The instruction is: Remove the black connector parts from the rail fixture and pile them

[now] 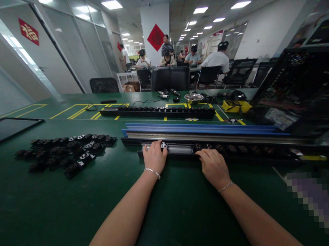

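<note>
A long black channel-shaped rail (180, 150) lies across the green table in front of me. Several dark modules (242, 148) sit in a row in its right part, while a bare grey stretch shows between my hands. My left hand (155, 157) is closed over a small black module with a white label (163, 145) at the rail's left end. Its fingertips are partly hidden behind the knuckles. My right hand (215, 167) pinches the rail's near edge beside the leftmost seated module (198, 147); I cannot tell whether it also grips that module.
Loose black modules (68, 153) lie piled at the left. Behind the rail are blue strips (198, 127) and another filled black rail (158, 111). A metal bowl (193, 97), power tools (164, 94) and a yellow object (236, 106) stand farther back. Other people sit beyond.
</note>
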{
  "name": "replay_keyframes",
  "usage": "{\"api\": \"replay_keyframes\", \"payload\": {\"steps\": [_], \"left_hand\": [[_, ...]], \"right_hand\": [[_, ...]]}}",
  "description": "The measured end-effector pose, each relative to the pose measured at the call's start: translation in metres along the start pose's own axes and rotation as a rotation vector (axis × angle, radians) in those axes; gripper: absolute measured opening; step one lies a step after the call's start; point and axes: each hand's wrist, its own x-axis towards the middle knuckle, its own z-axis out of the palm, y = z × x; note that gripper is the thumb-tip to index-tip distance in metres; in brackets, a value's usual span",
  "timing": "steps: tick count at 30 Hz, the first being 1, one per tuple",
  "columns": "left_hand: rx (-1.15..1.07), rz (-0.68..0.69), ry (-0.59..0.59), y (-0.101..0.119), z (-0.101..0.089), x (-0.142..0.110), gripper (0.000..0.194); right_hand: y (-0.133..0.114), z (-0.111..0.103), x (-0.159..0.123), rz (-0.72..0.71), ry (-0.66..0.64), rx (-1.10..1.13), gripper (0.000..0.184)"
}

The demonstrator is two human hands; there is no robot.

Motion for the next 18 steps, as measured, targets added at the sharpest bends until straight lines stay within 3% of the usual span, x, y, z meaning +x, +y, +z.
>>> {"api": "replay_keyframes", "payload": {"steps": [9, 18], "left_hand": [[0.002, -0.022, -0.025, -0.005, -0.007, 0.003, 0.035], [0.037, -0.040, -0.015, -0.025, -0.013, 0.005, 0.035]], "right_hand": [[-0.002, -0.001, 0.000, 0.002, -0.005, -0.006, 0.023], [-0.001, 0.000, 0.000, 0.011, -0.013, 0.003, 0.023]]}}
